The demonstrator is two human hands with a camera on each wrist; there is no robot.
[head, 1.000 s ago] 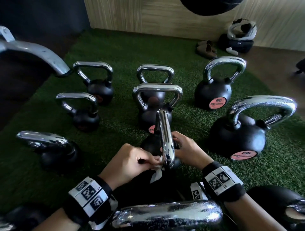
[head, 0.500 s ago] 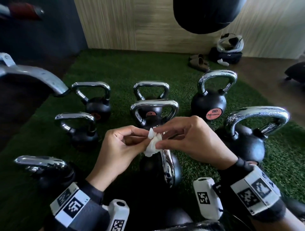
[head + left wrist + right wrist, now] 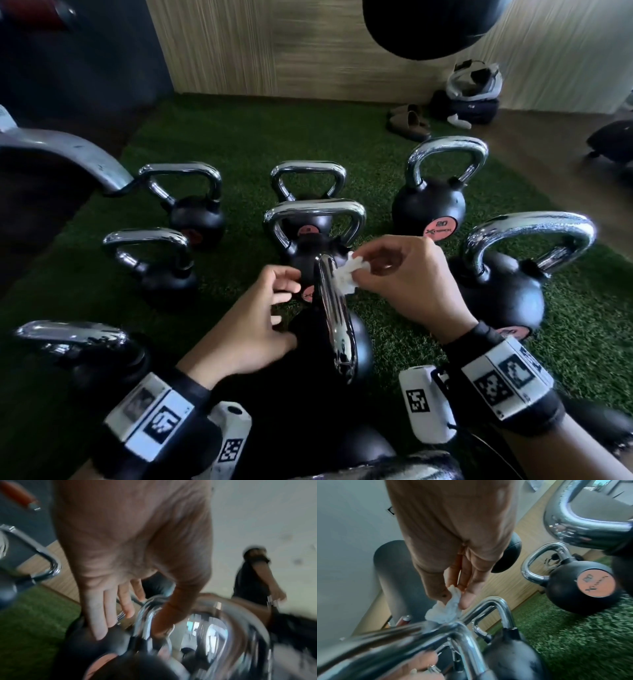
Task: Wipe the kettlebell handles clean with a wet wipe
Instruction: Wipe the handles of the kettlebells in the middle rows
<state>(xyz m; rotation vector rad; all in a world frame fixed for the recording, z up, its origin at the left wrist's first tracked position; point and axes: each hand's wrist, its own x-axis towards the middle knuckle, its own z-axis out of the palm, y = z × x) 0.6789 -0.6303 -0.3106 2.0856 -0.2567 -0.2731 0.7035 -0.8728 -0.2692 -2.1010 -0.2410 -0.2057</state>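
The nearest kettlebell stands in front of me on the green turf, its chrome handle (image 3: 334, 318) seen edge-on above the black ball (image 3: 363, 346). My right hand (image 3: 363, 274) pinches a crumpled white wet wipe (image 3: 346, 277) between thumb and fingers, against the far right side of that handle. In the right wrist view the wipe (image 3: 447, 609) touches the chrome bar (image 3: 402, 639). My left hand (image 3: 286, 291) is on the handle's left side and holds nothing. Its straight fingers (image 3: 99, 622) rest on the black ball.
Several other chrome-handled kettlebells (image 3: 428, 209) stand around on the turf (image 3: 239, 137), one large one (image 3: 503, 287) close on the right. A black bag (image 3: 428, 27) hangs overhead. Sandals (image 3: 409, 125) and dark gear (image 3: 472, 99) lie by the wooden wall. A grey metal bar (image 3: 61, 150) juts in at left.
Both hands held the wipe above the handle half a second ago. My left hand has let go and dropped to the kettlebell's left side; my right hand has brought the wipe to the handle.
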